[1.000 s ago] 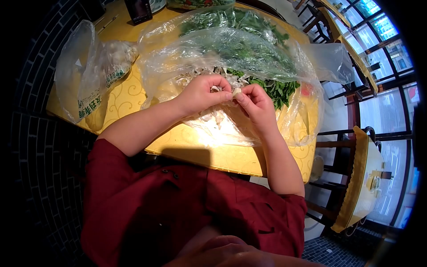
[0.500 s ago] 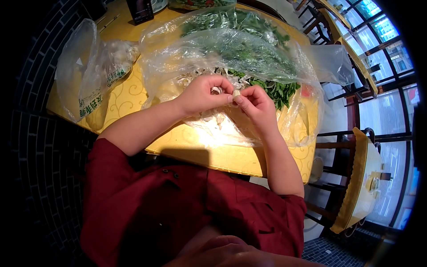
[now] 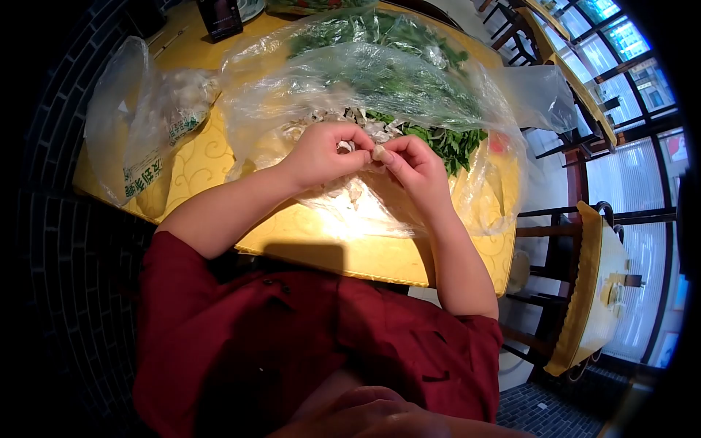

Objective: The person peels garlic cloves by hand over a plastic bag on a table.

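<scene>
A pale garlic clove [image 3: 378, 152] sits between the fingertips of both hands, above the middle of the table. My left hand [image 3: 326, 153] is closed, with thumb and forefinger pinching the clove's left side. My right hand [image 3: 420, 174] pinches it from the right. Just behind and below the hands, papery garlic skins [image 3: 380, 131] are scattered over a clear plastic bag [image 3: 248, 109]. Loose green leaves [image 3: 454, 149] lie beside the skins, to the right of my right hand. The hands partly cover the pile of skins.
At the left of the yellow-clothed table [image 3: 201, 157] stands a plastic bag of garlic bulbs [image 3: 191, 95]. More leafy greens [image 3: 387, 80] lie under clear plastic towards the back. A dark box-like object [image 3: 220, 19] and a plate [image 3: 252, 7] are at the far edge.
Both hands remain pinched together at the clove, which has turned slightly between the fingertips. The whole view has shifted a little, so the table appears slightly further left.
</scene>
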A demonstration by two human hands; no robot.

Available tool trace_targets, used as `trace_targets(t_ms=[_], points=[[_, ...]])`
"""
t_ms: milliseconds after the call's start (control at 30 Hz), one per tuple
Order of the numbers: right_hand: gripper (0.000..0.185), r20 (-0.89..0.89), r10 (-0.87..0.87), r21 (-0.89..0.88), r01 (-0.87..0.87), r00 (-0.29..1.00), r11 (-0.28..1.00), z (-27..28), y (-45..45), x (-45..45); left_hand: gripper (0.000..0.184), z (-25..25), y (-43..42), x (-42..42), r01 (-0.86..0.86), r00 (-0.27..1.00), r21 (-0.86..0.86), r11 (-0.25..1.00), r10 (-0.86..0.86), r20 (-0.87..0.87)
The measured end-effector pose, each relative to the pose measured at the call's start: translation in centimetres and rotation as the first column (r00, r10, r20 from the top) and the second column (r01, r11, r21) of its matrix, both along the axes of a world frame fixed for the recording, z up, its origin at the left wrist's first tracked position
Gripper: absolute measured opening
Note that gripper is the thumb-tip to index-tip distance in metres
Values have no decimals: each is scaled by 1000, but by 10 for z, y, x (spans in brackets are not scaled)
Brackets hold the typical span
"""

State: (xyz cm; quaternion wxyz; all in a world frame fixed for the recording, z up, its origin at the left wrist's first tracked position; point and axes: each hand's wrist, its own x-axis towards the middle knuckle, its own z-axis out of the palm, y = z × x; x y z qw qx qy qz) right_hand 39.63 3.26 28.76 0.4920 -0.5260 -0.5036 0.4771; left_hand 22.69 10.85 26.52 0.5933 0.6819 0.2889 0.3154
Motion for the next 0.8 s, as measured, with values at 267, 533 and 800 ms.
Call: trace_targets(t_ms=[267,533,800], points=[[16,-194,35,-77,-51,980,996,2,1,4,11,11,-2,-2,-3,1000,26,1000,4,-21],[19,63,-2,56,-2,998,998,-12,2,4,12,6,-3,-2,-4,1000,56,998,5,-22],[20,216,-27,103,5,976,995,-15,3,4,15,5,-3,-2,-64,994,132,989,75,-80]])
